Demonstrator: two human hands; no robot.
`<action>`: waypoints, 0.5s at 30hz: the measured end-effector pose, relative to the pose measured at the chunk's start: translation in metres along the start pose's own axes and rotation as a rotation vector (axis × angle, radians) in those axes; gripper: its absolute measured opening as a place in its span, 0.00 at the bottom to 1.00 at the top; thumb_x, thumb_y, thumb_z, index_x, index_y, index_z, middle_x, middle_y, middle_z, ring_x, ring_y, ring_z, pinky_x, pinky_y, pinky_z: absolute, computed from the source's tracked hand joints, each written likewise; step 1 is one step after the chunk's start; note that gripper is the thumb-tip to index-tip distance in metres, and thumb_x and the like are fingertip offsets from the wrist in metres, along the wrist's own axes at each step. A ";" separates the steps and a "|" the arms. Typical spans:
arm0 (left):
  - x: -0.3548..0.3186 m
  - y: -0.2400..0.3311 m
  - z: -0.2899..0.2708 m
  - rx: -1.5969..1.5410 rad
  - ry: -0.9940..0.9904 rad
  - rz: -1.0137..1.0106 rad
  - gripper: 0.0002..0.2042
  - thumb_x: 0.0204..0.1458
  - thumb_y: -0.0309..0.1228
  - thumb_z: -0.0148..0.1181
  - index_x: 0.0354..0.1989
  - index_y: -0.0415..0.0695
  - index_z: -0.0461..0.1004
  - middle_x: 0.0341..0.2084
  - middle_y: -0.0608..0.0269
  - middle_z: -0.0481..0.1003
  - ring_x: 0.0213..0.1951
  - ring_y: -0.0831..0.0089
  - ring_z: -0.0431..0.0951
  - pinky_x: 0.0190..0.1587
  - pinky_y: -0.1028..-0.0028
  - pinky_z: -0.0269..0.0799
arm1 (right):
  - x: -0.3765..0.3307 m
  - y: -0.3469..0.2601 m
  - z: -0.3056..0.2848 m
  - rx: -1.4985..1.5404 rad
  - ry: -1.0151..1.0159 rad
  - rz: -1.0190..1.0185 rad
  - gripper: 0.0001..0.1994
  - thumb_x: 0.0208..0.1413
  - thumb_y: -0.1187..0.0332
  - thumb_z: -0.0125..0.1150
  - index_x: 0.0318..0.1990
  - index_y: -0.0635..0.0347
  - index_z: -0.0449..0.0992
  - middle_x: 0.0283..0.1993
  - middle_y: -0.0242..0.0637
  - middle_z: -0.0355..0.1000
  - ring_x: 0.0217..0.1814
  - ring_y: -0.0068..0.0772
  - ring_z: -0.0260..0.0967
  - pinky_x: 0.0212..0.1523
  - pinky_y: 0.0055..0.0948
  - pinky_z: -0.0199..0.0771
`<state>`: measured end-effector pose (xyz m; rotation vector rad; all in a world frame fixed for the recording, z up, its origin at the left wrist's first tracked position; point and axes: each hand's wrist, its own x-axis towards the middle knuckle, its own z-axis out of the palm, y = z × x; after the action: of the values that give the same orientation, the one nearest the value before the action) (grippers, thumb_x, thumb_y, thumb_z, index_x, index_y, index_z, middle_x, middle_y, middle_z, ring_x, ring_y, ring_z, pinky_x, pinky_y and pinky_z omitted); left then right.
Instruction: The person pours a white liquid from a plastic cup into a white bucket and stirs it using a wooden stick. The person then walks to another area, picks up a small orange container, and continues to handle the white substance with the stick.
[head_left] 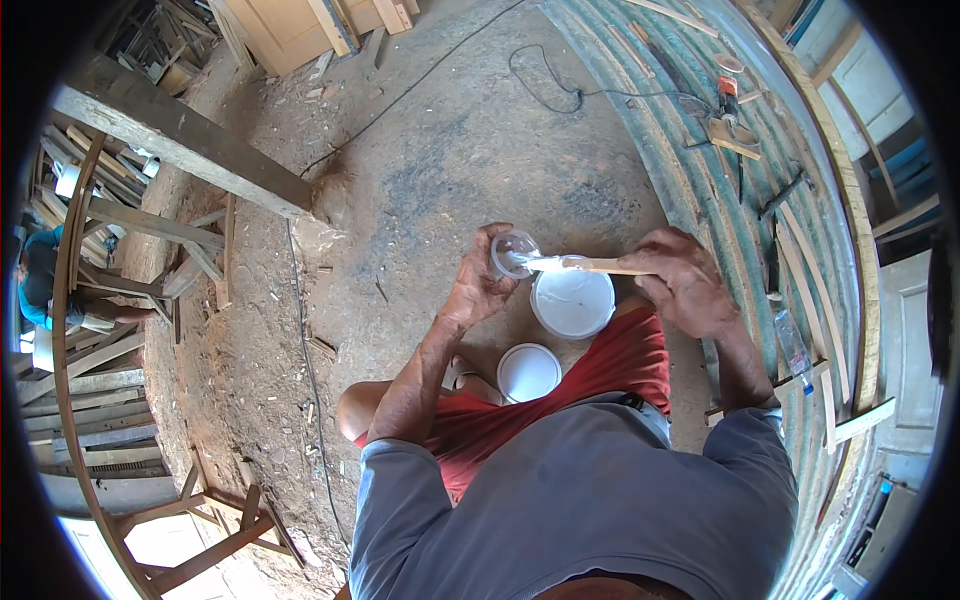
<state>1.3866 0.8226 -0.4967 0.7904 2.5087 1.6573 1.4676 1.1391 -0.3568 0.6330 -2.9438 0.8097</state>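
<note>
My left hand is closed round a small clear plastic cup and holds it tilted. White paste shows inside the cup. A flat wooden stick is gripped in my right hand; its far end, coated in white paste, reaches into the cup's mouth. Just below the stick stands a white round tub with white stuff in it. Nearer to my legs, a second white round tub or lid rests on the floor.
A wooden post and timber frames stand at left, where another person sits. Corrugated sheets run along the right, carrying a power tool, a plastic bottle and wood strips. Cables cross the floor.
</note>
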 end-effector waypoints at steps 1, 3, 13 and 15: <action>0.000 -0.006 -0.002 0.012 0.026 0.033 0.35 0.47 0.20 0.69 0.64 0.43 0.58 0.50 0.58 0.74 0.52 0.65 0.76 0.56 0.68 0.74 | 0.000 0.004 -0.005 0.013 -0.014 0.007 0.14 0.58 0.70 0.61 0.51 0.55 0.81 0.44 0.41 0.76 0.53 0.46 0.72 0.60 0.44 0.70; 0.002 -0.013 -0.004 -0.202 0.128 0.000 0.34 0.51 0.20 0.68 0.65 0.45 0.59 0.50 0.60 0.74 0.52 0.68 0.75 0.55 0.69 0.75 | -0.005 0.012 -0.002 -0.007 -0.018 0.049 0.14 0.58 0.69 0.61 0.51 0.56 0.81 0.44 0.42 0.76 0.53 0.46 0.73 0.60 0.45 0.70; 0.006 0.016 -0.020 -1.178 0.185 -0.301 0.33 0.59 0.26 0.66 0.71 0.52 0.58 0.51 0.60 0.76 0.52 0.64 0.79 0.50 0.60 0.82 | -0.023 0.084 0.190 -0.132 -0.100 0.190 0.10 0.52 0.73 0.59 0.41 0.57 0.80 0.38 0.50 0.79 0.42 0.53 0.80 0.44 0.47 0.80; 0.003 0.017 -0.018 -1.195 0.165 -0.316 0.33 0.59 0.27 0.65 0.71 0.50 0.56 0.51 0.59 0.77 0.51 0.63 0.80 0.51 0.58 0.82 | -0.017 0.084 0.214 -0.137 -0.120 0.267 0.10 0.52 0.72 0.60 0.42 0.57 0.81 0.38 0.51 0.78 0.42 0.53 0.80 0.45 0.47 0.80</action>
<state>1.3850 0.8140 -0.4736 0.1038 1.1227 2.5580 1.4681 1.1048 -0.5849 0.2942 -3.2049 0.5949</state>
